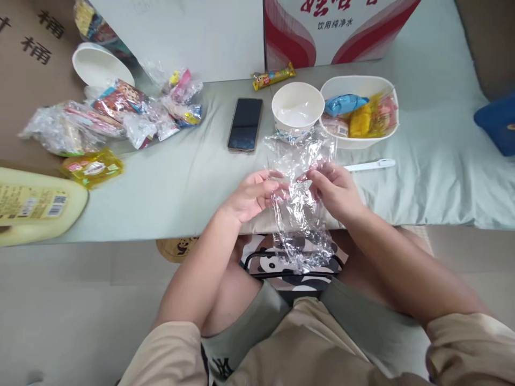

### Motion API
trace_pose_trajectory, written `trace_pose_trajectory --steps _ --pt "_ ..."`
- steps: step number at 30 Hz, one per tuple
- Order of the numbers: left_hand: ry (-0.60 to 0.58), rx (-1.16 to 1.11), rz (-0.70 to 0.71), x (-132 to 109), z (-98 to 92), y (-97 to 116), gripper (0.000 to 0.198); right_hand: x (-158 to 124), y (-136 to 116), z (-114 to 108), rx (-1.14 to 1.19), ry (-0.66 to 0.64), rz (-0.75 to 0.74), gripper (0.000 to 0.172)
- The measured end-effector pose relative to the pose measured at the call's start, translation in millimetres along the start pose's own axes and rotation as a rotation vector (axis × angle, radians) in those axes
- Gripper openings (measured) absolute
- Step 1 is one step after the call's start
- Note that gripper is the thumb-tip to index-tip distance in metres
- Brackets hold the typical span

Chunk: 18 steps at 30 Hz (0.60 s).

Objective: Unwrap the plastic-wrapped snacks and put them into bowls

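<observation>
Between my two hands hangs a crinkled sheet of clear plastic film point(300, 214), its lower end drooping over the near edge of the surface. My left hand point(257, 194) pinches its left side, fingers closed. On the right side, my right hand point(332, 187) grips it with bent fingers. Just beyond the film stands a white paper bowl point(295, 96), its front partly behind the film. Right of that bowl is a white oblong tub point(362, 140) with blue, yellow and pink packets inside. A white plastic utensil point(372, 165) lies beside my right hand.
A phone point(245, 123) lies left of the bowl, with a yellow snack stick point(273, 76) behind. Several wrappers and packets point(120, 115) are heaped at left, near a tilted white bowl point(100, 61) and a yellow bottle point(40, 206). Large boxes point(181, 37) line the back.
</observation>
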<state>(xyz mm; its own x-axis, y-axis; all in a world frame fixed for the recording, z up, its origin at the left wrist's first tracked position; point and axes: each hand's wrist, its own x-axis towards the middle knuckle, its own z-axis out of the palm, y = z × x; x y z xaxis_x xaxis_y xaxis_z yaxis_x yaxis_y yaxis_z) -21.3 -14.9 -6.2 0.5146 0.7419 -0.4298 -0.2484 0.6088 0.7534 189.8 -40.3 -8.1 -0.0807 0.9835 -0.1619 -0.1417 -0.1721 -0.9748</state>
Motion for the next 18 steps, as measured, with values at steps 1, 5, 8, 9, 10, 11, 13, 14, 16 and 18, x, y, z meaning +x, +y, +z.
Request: trace_pose_trajectory --steps 1,5,8,9,10,11,13,14,16,18 --pt "0.099 0.012 0.048 1.3 -0.3 0.7 0.04 1.8 1.0 -0.2 -0.027 0.01 0.011 0.039" --pt "0.365 -0.059 0.254 4.8 2.7 2.0 0.042 5.3 3.6 0.4 -0.107 -0.018 0.087 0.04" --pt "0.281 -0.087 0.165 4.6 8.4 -0.9 0.049 4.7 2.8 1.8 -0.133 0.036 0.044 0.038" --pt "0.233 -0.056 0.101 4.5 10.1 -2.5 0.048 4.5 2.2 2.0 -0.13 0.066 0.019 0.037" --pt "0.2 -0.008 0.043 4.8 11.2 -4.0 0.044 4.4 1.6 1.8 -0.124 0.087 0.003 0.036" --pt "0.187 0.048 0.003 5.3 11.6 -5.3 0.038 4.5 1.3 1.3 -0.116 0.092 0.001 0.036" --pt "0.219 0.165 0.001 7.2 9.2 -6.6 0.027 5.0 1.6 -0.9 -0.102 0.034 0.049 0.036" --pt "0.253 0.233 0.037 8.1 6.6 -6.5 0.025 5.2 2.3 -2.4 -0.106 -0.02 0.085 0.036" --pt "0.306 0.403 0.14 8.0 -0.4 -5.5 0.025 5.0 4.4 -5.2 -0.143 -0.12 0.134 0.034" --pt "0.295 0.563 0.204 3.5 -7.1 -3.8 0.029 2.9 5.7 -7.4 -0.19 -0.167 0.131 0.032"
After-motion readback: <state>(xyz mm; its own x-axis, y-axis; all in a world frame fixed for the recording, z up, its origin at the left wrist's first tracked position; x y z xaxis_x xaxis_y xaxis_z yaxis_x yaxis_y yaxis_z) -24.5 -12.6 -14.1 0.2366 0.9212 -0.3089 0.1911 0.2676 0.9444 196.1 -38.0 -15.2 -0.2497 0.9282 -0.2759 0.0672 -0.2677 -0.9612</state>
